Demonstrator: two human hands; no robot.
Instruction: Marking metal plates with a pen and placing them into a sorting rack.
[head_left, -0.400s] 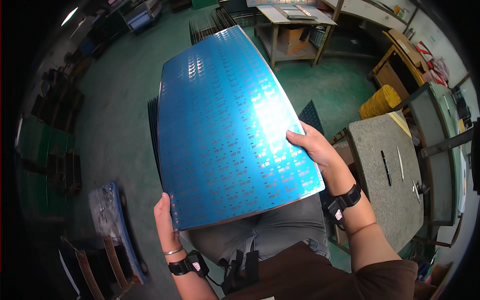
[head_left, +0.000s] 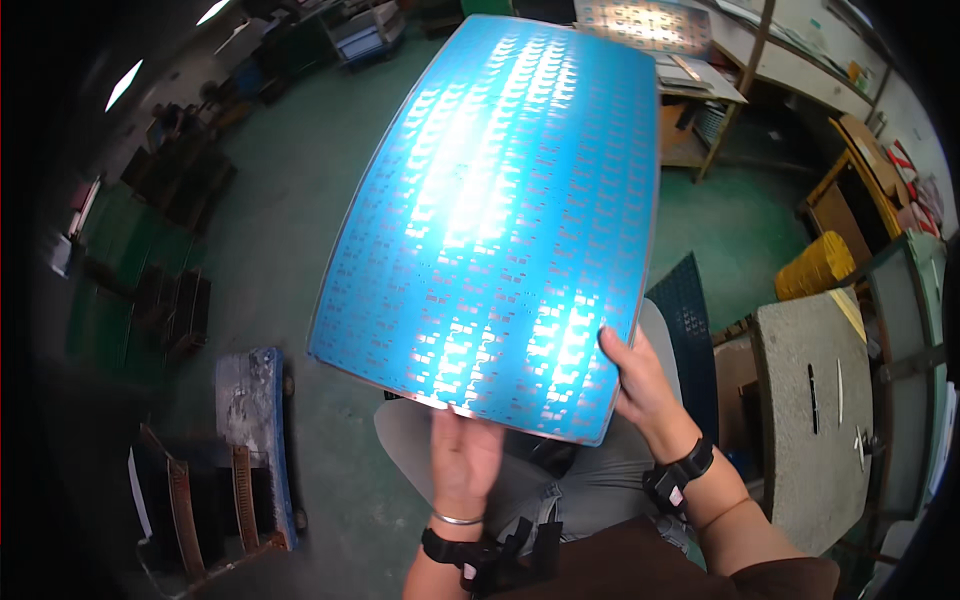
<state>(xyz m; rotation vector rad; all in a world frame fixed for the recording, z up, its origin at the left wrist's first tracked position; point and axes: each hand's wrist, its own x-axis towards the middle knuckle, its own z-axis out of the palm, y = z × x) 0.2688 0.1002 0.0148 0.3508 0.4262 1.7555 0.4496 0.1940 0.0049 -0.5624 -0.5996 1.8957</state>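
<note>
Right hand [head_left: 647,385] grips blue panel [head_left: 420,250], thumb on top. Left hand [head_left: 466,455] at near edge, fingers hidden, clasp unclear. Grey worktop [head_left: 790,460] right of grip.

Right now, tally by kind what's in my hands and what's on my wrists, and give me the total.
Blue patterned panel: 1
Black wristbands: 2
Silver bracelet: 1
Total: 4

**View from my head, facing down**

I wear this fisheye, the left of two; it looks down over my lap [head_left: 600,485], my left hand [head_left: 467,455] and right hand [head_left: 647,382] close below, the green floor [head_left: 745,215] farther off.
</note>
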